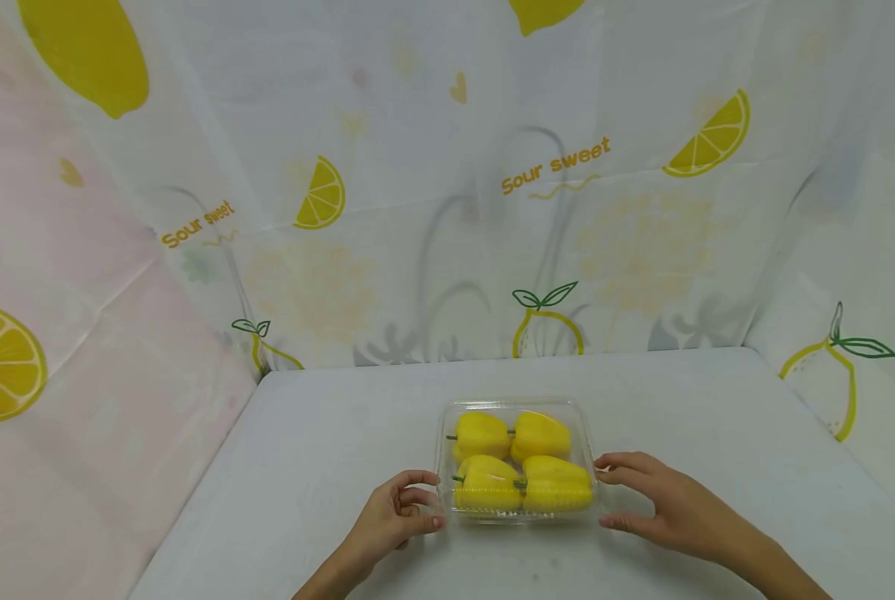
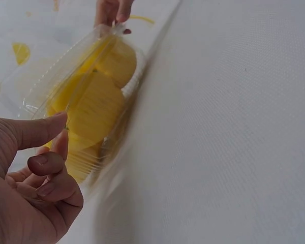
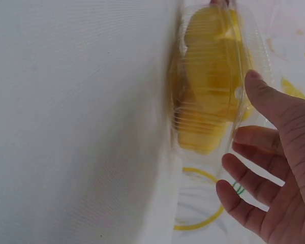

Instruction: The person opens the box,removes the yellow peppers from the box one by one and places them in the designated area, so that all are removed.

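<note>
A clear plastic clamshell box (image 1: 518,406) lies on the table with its lid down, holding several yellow bell peppers (image 1: 542,437) with green stems. On its left side, my left hand (image 1: 401,510) pinches the rim near the front corner; in the left wrist view, thumb (image 2: 53,124) and index fingertips nearly meet there and the other fingers curl in. My right hand (image 1: 668,508) is at the opposite side, thumb and index apart with their tips right at the rim. The right wrist view shows its remaining fingers (image 3: 244,203) spread loosely below the box (image 3: 213,76).
The white table (image 1: 327,450) extends around the box to its back edge. A pale curtain (image 1: 417,167) printed with lemons and "Sour sweet" lettering hangs behind and on both sides.
</note>
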The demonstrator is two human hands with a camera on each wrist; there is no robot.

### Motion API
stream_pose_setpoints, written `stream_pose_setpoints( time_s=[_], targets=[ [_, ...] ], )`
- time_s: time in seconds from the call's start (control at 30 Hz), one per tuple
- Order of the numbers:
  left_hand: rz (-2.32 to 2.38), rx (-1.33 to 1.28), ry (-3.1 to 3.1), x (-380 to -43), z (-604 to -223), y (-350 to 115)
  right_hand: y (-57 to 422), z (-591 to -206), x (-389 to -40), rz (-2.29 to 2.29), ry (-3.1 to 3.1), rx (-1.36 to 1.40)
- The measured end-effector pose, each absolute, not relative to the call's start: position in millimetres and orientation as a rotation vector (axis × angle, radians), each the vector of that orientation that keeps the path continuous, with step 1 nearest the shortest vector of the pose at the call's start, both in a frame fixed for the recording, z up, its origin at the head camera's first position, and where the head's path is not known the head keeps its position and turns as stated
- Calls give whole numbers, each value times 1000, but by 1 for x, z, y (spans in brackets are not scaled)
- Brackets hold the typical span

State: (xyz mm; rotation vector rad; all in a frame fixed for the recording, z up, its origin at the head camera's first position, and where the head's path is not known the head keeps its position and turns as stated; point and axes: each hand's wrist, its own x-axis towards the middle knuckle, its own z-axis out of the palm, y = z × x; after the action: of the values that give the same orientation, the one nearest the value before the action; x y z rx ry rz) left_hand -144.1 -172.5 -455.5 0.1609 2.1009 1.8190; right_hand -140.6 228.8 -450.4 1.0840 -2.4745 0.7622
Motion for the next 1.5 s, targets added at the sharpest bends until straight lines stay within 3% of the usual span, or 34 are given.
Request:
stream_pose_setpoints(
  time_s=[0.97,1.5],
  targets=[
    [1792,124,2073,-148,-452,-174,212,-463,-136,447,-2126,1206],
    [1792,136,2090,-145,-453,-172,215,-458,-141,674,-2133,1279]
  ],
)
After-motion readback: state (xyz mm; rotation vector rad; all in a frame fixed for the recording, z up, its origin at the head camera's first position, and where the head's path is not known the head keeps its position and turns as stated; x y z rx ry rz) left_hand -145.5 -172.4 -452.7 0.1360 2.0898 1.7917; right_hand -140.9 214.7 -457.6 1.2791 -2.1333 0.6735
